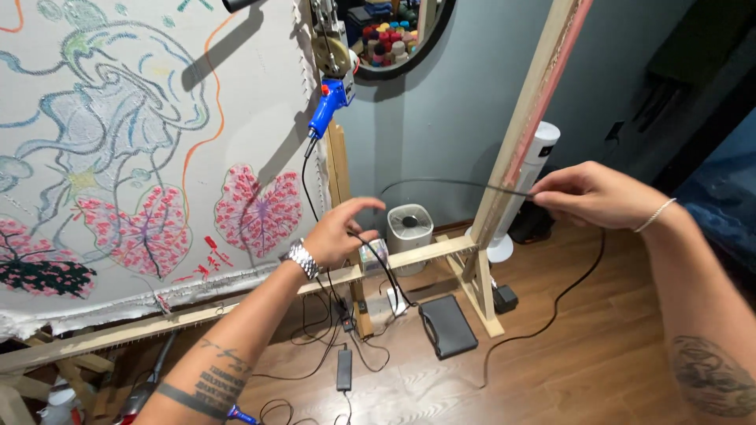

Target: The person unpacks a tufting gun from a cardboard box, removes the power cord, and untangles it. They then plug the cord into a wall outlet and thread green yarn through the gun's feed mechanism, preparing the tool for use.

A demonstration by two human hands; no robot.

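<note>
Wood floor (614,346) strewn with cables, grey wall, stretched painted cloth (142,142) on wooden frame (520,126), right hand (591,195) pinching black cord (457,182), left hand (339,232) loosely open beside it.

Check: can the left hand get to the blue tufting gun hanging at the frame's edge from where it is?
Probably yes. The left hand hangs open just below the blue tufting gun, with only the gun's thin black cord between them. The right hand pinches the black cable off to the side, clear of that path.

Black cable (441,182) btwn both hands
</note>
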